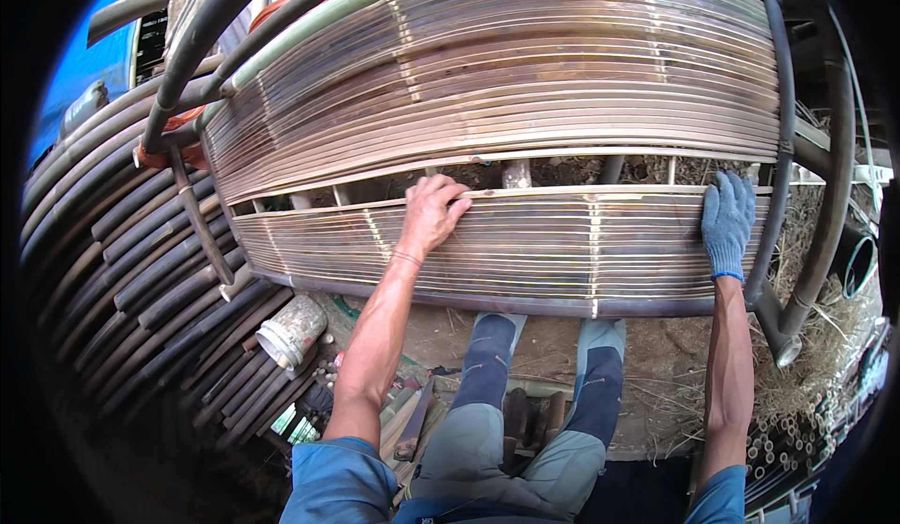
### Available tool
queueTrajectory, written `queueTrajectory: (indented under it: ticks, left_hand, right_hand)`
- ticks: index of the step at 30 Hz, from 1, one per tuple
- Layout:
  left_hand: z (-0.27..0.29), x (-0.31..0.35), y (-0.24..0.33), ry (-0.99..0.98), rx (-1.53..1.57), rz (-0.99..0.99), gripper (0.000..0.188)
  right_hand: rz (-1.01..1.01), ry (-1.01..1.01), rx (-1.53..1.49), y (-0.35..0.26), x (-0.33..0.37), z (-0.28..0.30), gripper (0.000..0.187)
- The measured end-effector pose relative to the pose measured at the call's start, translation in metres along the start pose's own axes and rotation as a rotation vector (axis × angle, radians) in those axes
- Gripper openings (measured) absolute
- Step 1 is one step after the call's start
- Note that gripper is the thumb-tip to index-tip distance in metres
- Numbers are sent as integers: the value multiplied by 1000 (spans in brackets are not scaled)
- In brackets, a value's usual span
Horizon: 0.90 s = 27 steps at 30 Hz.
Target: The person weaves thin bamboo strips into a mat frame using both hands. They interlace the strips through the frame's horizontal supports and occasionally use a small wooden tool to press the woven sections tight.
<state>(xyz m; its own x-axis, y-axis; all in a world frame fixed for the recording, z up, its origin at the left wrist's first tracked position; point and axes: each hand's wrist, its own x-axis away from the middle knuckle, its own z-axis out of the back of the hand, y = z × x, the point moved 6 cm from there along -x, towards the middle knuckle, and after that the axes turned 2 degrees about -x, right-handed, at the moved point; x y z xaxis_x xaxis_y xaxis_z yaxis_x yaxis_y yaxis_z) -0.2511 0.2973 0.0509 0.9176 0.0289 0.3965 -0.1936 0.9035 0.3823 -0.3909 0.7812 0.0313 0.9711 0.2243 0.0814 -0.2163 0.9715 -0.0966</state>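
Observation:
A bamboo bench (497, 102) with a seat of long thin slats spreads out before me. A long gap splits the slats into a wide far part and a narrower near part. My bare left hand (434, 213) is closed, its fingers curled over the bamboo slat (544, 190) that edges the near part, left of the middle. Toward the right end lies my right hand (728, 217) in a blue-grey knit glove. Its fingers are stretched out across the same edge slat, beside the dark right frame pole (775, 233). Bamboo cross supports (517, 173) show in the gap.
Dark bamboo poles (141, 271) are stacked at the left. A stained white bucket (292, 331) stands below the bench's left corner. A hand saw (412, 421) lies by my legs. Dry straw (816, 346) and cut bamboo ends (792, 449) are at the right.

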Motion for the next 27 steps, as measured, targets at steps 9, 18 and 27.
queueTrajectory:
  ticks: [9, 18, 27]
  left_hand:
    - [75, 24, -11, -2, 75, -85, 12]
    - [33, -7, -5, -91, 30, -65, 11]
    - [22, -3, -4, -185, -135, -54, 15]
  right_hand:
    - [-25, 356, -125, -10, 3, 28, 15]
    - [-158, 236, -118, 8, -21, 33, 31]
    - [-187, 272, -217, 18, -5, -3, 34]
